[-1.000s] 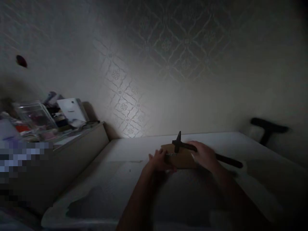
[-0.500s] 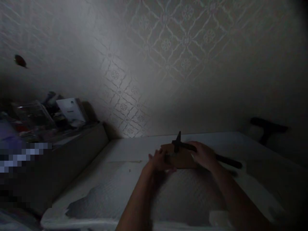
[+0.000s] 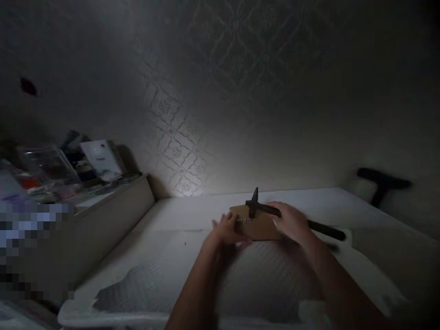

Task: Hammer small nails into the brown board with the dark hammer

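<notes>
A small brown board (image 3: pixel 264 229) lies on the white tabletop, with a row of short, pale, nail-like pieces (image 3: pixel 244 220) standing along its left part. My left hand (image 3: pixel 227 230) grips the board's left end, its fingers over the top and its thumb along the near edge. In my right hand (image 3: pixel 291 221) is a hammer (image 3: pixel 267 209), held around its long dark handle. The handle's end sticks out to the right behind my wrist. The hammer's dark head is over the board, just right of the pale row; whether it touches the board I cannot tell.
A patterned wall (image 3: pixel 178 151) rises behind the white tabletop (image 3: pixel 165 243). On the left, a raised ledge (image 3: pixel 113 197) holds a white box (image 3: pixel 101 158), a clear case (image 3: pixel 48 162) and other clutter. A dark T-shaped object (image 3: pixel 383 183) stands at the far right. The light is dim.
The light has shifted: the upper wall is darker, while the tabletop and board look brighter. My hands, the hammer and the board show no visible movement.
</notes>
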The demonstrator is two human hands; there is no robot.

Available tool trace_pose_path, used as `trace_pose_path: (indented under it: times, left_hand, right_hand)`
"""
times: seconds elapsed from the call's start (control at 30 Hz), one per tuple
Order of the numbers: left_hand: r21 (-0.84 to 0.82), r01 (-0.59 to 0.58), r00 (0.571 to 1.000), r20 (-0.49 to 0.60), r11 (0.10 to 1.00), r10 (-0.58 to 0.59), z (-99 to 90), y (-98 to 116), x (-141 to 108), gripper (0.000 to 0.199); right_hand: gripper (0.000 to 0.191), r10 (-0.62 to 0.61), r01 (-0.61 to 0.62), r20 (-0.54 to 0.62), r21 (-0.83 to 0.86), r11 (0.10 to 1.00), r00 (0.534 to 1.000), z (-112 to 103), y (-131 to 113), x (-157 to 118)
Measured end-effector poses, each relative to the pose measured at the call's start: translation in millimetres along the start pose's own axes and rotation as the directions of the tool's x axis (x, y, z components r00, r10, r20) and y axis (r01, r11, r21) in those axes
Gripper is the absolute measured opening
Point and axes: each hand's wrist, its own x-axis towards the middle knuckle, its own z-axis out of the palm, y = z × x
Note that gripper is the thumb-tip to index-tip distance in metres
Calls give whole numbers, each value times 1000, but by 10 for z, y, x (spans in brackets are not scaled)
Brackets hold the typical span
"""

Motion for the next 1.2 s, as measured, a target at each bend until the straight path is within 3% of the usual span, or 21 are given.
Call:
trace_pose_path:
  times: [0.8,1.2]
  left_hand:
    - [-23,19,1000,8,1000,-19,-20,31,-19,113]
    - [-2,17,1000,-5,1000,-17,-15,36,-24,114]
  right_hand:
    - [35,-8,7,-16,-25,1000,1000,-1,-26,-6]
    - [37,-82,80,-60,-37,996,995,29,-160,-16]
